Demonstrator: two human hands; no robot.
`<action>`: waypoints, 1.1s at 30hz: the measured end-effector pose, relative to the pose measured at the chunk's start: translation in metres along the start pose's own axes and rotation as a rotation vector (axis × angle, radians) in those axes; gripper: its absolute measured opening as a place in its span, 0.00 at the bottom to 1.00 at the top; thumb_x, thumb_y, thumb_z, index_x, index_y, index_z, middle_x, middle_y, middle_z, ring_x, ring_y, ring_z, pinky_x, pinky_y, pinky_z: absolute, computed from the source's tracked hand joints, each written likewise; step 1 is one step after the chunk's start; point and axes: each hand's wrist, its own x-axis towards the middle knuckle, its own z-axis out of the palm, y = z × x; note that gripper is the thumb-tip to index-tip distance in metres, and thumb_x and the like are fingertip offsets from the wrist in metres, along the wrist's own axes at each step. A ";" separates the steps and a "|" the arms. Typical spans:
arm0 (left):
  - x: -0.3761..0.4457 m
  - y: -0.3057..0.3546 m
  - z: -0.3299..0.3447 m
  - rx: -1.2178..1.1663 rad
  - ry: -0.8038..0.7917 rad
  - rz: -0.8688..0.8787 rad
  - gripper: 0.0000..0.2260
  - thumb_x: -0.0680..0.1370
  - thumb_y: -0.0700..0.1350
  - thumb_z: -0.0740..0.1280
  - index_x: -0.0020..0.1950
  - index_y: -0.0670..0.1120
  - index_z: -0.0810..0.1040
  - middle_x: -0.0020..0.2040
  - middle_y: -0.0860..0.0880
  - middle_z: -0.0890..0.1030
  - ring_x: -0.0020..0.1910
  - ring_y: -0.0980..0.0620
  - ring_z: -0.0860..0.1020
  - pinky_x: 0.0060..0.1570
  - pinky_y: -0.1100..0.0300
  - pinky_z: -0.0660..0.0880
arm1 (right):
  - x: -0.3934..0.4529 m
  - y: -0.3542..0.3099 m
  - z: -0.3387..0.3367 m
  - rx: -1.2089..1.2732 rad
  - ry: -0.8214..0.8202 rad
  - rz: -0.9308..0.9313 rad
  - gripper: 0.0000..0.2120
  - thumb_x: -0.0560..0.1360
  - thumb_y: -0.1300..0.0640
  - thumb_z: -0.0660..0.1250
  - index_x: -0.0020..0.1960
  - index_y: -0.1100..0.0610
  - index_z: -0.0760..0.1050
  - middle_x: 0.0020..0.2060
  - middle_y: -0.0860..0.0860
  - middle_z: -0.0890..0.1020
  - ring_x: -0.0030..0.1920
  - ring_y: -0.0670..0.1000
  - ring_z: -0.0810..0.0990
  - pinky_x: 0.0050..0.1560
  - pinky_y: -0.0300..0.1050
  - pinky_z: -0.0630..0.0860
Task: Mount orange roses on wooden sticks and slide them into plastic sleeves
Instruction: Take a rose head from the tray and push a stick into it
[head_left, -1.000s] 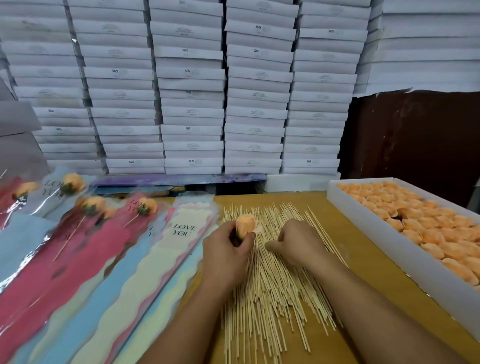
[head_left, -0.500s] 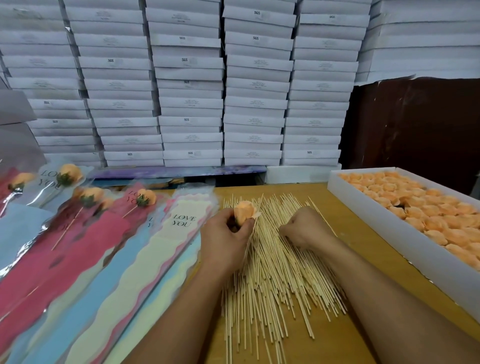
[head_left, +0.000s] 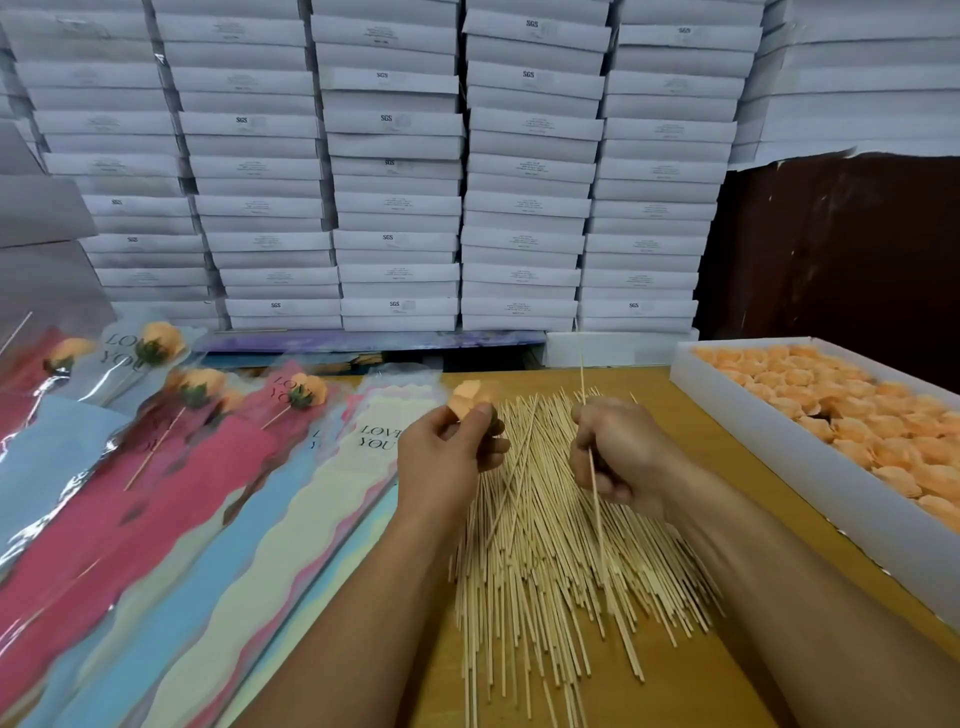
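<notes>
left hand pinches soft orange rose above stick pile | right hand grips one thin wooden stick, upright | glossy wavy-edged sleeves left of pile on desk

An orange rose sits pinched at the fingertips of the left hand, bloom tilted up and away. The right hand grips one thin wooden stick nearly upright — its tip rises well above the knuckles, its lower end trails down past the wrist. Under and between both hands lies a loose heap of sticks, fanned along the surface. Left of the left hand lie plastic sleeves — pink, blue, cream — some already holding roses on sticks. Right of the right hand, a white box of roses.
</notes>
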 end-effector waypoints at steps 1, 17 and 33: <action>0.000 0.003 0.000 -0.096 -0.005 -0.048 0.07 0.80 0.42 0.68 0.48 0.40 0.82 0.40 0.43 0.86 0.36 0.49 0.83 0.35 0.62 0.80 | -0.003 -0.001 0.002 -0.010 0.005 -0.027 0.12 0.77 0.65 0.52 0.53 0.54 0.70 0.21 0.52 0.74 0.19 0.48 0.64 0.18 0.36 0.58; 0.004 0.031 -0.011 -0.818 -0.078 -0.382 0.15 0.82 0.47 0.65 0.51 0.34 0.79 0.42 0.41 0.84 0.33 0.52 0.81 0.31 0.65 0.78 | -0.045 -0.012 0.032 -0.090 -0.176 -0.301 0.22 0.79 0.65 0.55 0.66 0.45 0.75 0.22 0.49 0.71 0.22 0.46 0.64 0.22 0.40 0.61; 0.005 0.030 -0.010 -0.755 -0.032 -0.333 0.13 0.81 0.47 0.66 0.54 0.36 0.78 0.40 0.42 0.83 0.32 0.54 0.79 0.30 0.66 0.77 | -0.048 -0.008 0.043 -0.238 -0.164 -0.415 0.16 0.84 0.56 0.58 0.64 0.35 0.71 0.24 0.46 0.68 0.24 0.44 0.65 0.24 0.38 0.63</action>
